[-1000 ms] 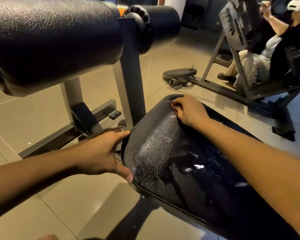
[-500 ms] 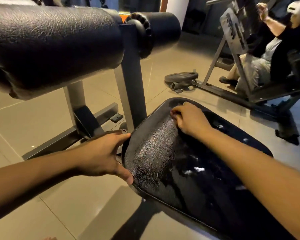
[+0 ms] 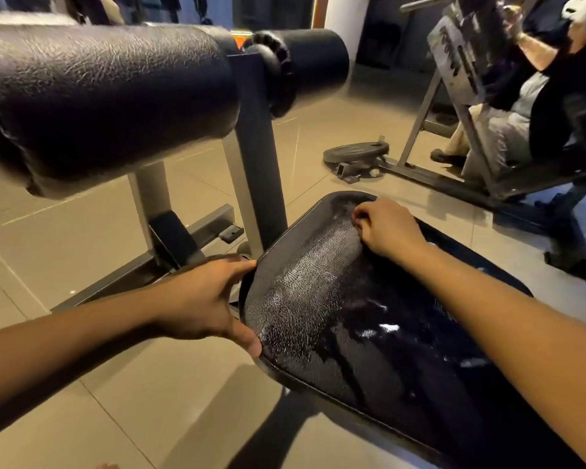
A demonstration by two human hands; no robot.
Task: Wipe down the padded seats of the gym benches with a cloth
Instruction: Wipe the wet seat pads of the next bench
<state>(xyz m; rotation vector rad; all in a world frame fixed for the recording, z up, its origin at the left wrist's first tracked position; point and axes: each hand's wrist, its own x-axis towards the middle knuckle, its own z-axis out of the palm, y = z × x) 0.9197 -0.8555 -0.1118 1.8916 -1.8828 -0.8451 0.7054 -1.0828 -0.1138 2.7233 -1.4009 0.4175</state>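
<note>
Nearest the camera, at 8 o'clock, the person's left hand [image 3: 203, 299] clamps the near-left edge of the padded seat [image 3: 335, 326]: its thumb lies along the rim while the fingers curl round the side, so this grip is closed on the seat. The seat is black, cracked and glossy, and fills the lower right, running from the centre out toward 5 o'clock above the tiled floor [image 3: 82, 231].

Further along, just right of centre, the right hand [image 3: 386, 230] rests knuckles-up on the seat's far end with its fingers curled under. Its grip is closed, but whether a cloth lies beneath it cannot be told; no cloth shows clearly.

Beyond the hands, at 10 to 12 o'clock, two black roller pads [image 3: 109, 99] stick out from a grey upright post [image 3: 257, 164]. Farther off, at 1 o'clock, a weight plate [image 3: 356, 151] lies on the floor beside a grey machine frame [image 3: 454, 106]. At 2 o'clock another person [image 3: 508, 123] sits on that machine.
</note>
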